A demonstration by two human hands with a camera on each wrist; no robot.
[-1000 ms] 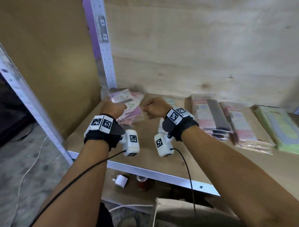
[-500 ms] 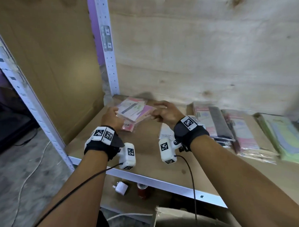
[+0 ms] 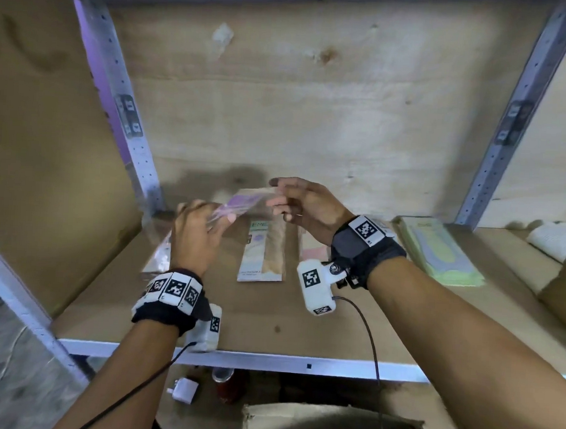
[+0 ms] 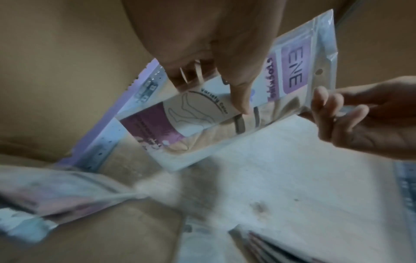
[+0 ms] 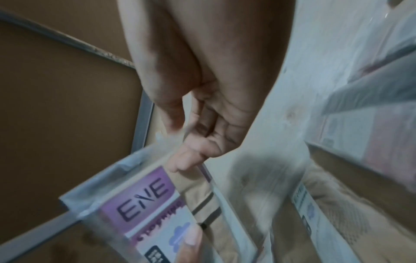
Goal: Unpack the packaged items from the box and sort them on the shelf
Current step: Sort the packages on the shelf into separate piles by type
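Down at the near edge, below both wrists, sits the open cardboard box [image 3: 331, 424], and just to the left of it a white plug adapter [image 3: 183, 390] lies on the lower level with a small dark jar [image 3: 224, 382] beside it.

Up on the shelf [image 3: 270, 324], both hands are raised above the board. The left hand [image 3: 196, 233] grips the lower part of a clear stocking packet [image 4: 227, 113] with a purple ENE label, thumb pressed across the front card and fingers curled behind it. The right hand [image 3: 303, 204] pinches the packet's top edge between thumb and fingertips [image 4: 324, 99], the remaining fingers loosely bent. So the packet hangs in the air between the two hands, tilted, clear of the shelf board.

Under the left hand, at the shelf's left corner, a second clear packet [image 3: 158, 251] dangles or lies blurred; whether it touches the board I cannot tell. Directly beneath the gap between the hands a pale ENE packet [image 3: 264, 250] lies flat. Just beyond the right wrist a pinkish packet [image 3: 311, 248] shows, partly hidden by the wristband. Farther to the right of the right hand a stack of green packets [image 3: 439, 250] rests flat, and past the grey upright [image 3: 506, 126] something white [image 3: 553, 239] lies on the neighbouring shelf.

Behind it all stands the plywood back panel [image 3: 312, 118].
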